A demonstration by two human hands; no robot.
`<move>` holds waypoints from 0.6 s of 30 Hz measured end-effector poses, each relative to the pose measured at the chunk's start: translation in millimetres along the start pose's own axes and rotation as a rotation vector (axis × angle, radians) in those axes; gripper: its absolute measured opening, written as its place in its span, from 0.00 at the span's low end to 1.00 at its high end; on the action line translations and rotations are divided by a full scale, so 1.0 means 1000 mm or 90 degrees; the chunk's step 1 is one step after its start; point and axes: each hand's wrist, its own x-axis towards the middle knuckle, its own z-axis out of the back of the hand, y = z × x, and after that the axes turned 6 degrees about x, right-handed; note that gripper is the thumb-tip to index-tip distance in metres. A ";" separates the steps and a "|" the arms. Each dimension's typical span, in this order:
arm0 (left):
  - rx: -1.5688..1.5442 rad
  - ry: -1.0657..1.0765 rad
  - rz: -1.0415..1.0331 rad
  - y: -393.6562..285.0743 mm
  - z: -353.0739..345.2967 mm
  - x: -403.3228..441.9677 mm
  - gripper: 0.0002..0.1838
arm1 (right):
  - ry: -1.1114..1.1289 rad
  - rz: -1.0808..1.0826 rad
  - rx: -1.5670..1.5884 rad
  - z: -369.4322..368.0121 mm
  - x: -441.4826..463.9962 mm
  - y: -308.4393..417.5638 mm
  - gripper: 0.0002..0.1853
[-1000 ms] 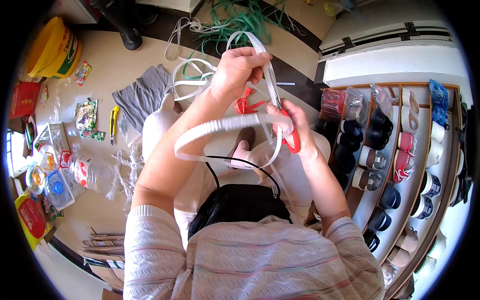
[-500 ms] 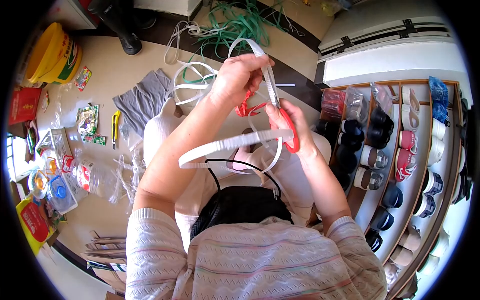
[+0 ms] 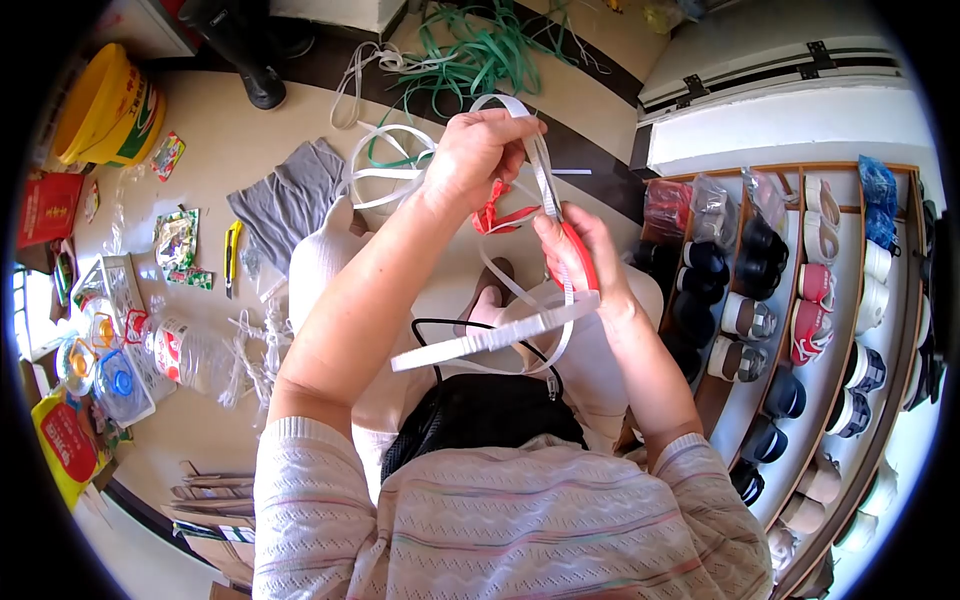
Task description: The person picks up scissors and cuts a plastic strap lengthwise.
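Note:
In front of my lap, my left hand [image 3: 472, 160] pinches a white plastic strap [image 3: 536, 150], which arches up over the fingers and runs down toward the other hand. Closed round red-handled scissors [image 3: 580, 258] is my right hand [image 3: 598, 245]. The scissors' metal blades lie along the strap just above my right thumb; whether they are apart cannot be made out. More white strap [image 3: 490, 337] curves in a loop below my right hand, over my lap. A red strip [image 3: 492, 212] hangs beneath my left hand.
Green strapping [image 3: 480, 55] lies tangled on the floor ahead, beside white strap coils [image 3: 395, 160]. To the left are a grey cloth [image 3: 290, 200], a yellow cutter knife [image 3: 232, 255], plastic bottles [image 3: 185, 355] and a yellow bucket [image 3: 110, 105]. A shoe rack [image 3: 790, 300] stands close on my right.
The loose strap loop over my lap has swung lower and to the right. My right hand with the scissors has turned and dropped slightly. My left hand keeps its pinch almost in place.

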 end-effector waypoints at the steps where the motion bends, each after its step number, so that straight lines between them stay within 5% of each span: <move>1: -0.002 -0.005 0.000 0.000 0.001 0.001 0.11 | -0.001 0.004 0.000 -0.001 -0.001 -0.001 0.13; 18: -0.033 -0.040 -0.007 0.000 -0.001 0.001 0.07 | -0.023 0.038 -0.052 0.005 -0.005 -0.010 0.15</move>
